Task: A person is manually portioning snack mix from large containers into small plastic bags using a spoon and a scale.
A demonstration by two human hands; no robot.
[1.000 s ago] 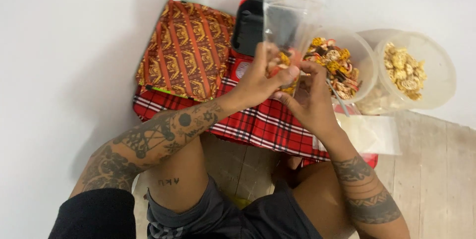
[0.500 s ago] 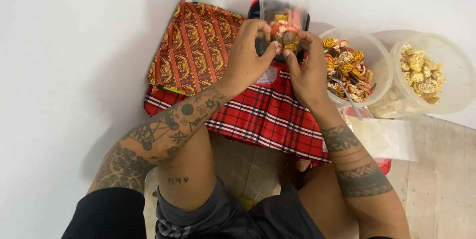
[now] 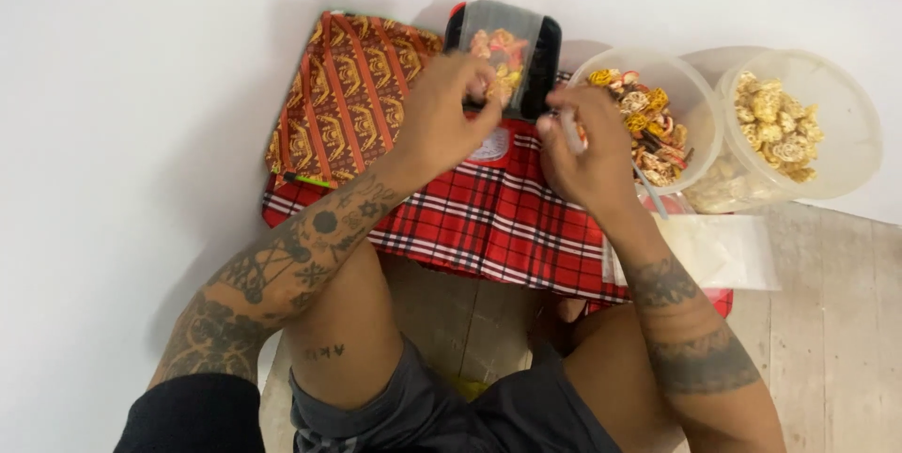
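Observation:
A clear plastic bag (image 3: 503, 44) partly filled with mixed coloured snacks rests on the black tray (image 3: 550, 54) of a red kitchen scale (image 3: 493, 145). My left hand (image 3: 437, 124) pinches the bag's near edge. My right hand (image 3: 583, 152) is just right of the scale, beside the bag, with its fingers curled around a small pale object (image 3: 569, 130) that I cannot identify. Next to my right hand stands a clear bowl (image 3: 703, 110) of the same mixed snacks.
A clear tub (image 3: 850, 148) of pale snacks stands at the far right. A metal spoon (image 3: 653, 197) leans out of the bowl. Flat clear bags (image 3: 723, 251) lie on a red plaid cloth (image 3: 489, 223). An orange patterned cloth (image 3: 348, 96) lies left of the scale. A white wall is behind.
The bag was held up in both hands; it has come down onto the scale tray. My right hand has let go of it and moved right.

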